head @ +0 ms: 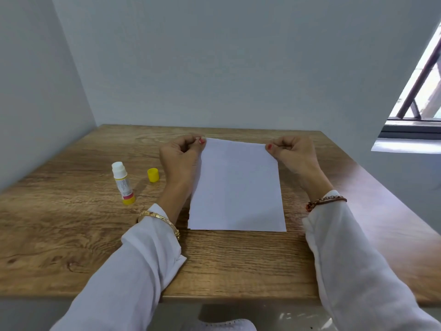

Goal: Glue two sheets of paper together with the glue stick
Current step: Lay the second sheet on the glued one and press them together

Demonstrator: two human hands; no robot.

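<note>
A white sheet of paper (pixel 236 187) lies lengthwise in the middle of the wooden table (pixel 71 230). My left hand (pixel 181 156) pinches its far left corner between thumb and curled fingers. My right hand (pixel 291 151) pinches the far right corner the same way. A thin edge along the sheet's left side hints at a second sheet beneath, but I cannot tell for sure. The uncapped glue stick (pixel 123 182) stands upright to the left of my left hand, white tip up. Its yellow cap (pixel 153 175) sits on the table between the stick and my left wrist.
Grey walls close in the table at the back and on the left. A window (pixel 420 91) with a sill is at the right. The table's front edge runs just below my forearms.
</note>
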